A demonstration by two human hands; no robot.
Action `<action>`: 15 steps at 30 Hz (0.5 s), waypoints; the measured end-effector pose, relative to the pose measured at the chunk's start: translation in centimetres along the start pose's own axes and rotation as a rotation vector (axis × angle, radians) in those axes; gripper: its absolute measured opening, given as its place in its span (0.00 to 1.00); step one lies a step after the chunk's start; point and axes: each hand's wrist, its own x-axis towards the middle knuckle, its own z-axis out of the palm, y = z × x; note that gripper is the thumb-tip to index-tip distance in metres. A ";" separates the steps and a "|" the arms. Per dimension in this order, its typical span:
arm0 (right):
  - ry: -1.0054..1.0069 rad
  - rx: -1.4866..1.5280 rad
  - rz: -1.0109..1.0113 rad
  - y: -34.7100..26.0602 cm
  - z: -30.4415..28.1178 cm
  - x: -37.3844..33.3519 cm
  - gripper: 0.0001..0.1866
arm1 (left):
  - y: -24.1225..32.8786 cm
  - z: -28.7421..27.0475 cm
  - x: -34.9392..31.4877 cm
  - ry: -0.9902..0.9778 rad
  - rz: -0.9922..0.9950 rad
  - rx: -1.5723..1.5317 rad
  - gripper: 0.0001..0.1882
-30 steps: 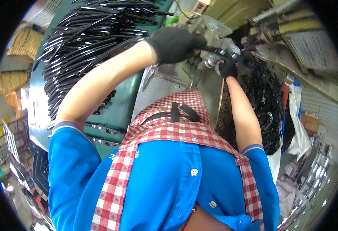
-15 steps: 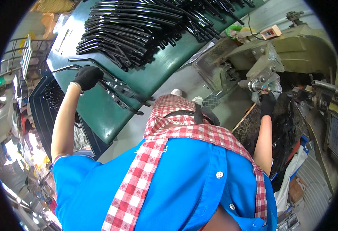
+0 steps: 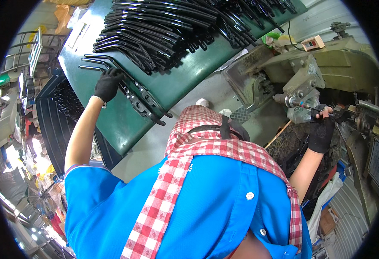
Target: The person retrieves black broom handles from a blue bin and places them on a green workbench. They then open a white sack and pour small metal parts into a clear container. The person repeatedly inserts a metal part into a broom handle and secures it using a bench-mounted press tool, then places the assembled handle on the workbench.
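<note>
My left hand (image 3: pixel 108 84), in a black glove, is curled over a black bent metal bar (image 3: pixel 129 96) on the green tabletop. A similar bar (image 3: pixel 144 88) lies alongside, its hooked end towards the table's near edge. My right hand (image 3: pixel 322 129), gloved with bare fingertips, is closed beside the metal spindle (image 3: pixel 293 102) of a green machine (image 3: pixel 340 54). Its fingertips pinch together near a thin dark rod; what they hold is too small to make out.
A large pile of glossy black bent bars (image 3: pixel 155 30) covers the far part of the green table (image 3: pixel 120 129). Left of the table stands a dark bin (image 3: pixel 51 112) with black parts inside. A small switch box (image 3: pixel 312 43) sits behind the machine.
The bar under my left hand, blurred by motion before, now lies still beside the other one. My right hand has moved right and nearer, away from the spindle tip.
</note>
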 end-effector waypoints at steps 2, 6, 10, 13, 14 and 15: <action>0.041 -0.034 0.010 -0.1 -0.2 -0.2 0.04 | 0.0 0.0 0.0 0.046 -0.125 -0.089 0.19; 0.105 -0.171 0.031 -0.4 0.0 -1.0 0.05 | 0.7 -0.5 2.2 0.135 -0.157 -0.271 0.18; 0.184 -0.261 0.032 -0.2 3.8 -1.9 0.08 | 3.3 -2.7 7.1 0.356 -0.056 -0.371 0.16; 0.186 -0.261 -0.028 0.1 5.6 -2.4 0.11 | 4.5 -5.1 11.3 0.511 0.058 -0.303 0.12; 0.194 -0.251 -0.068 0.5 5.1 -3.0 0.10 | 5.1 -5.9 13.0 0.595 0.091 -0.358 0.12; 0.203 -0.239 -0.108 0.8 4.6 -3.4 0.10 | 5.4 -6.9 14.5 0.589 0.111 -0.361 0.12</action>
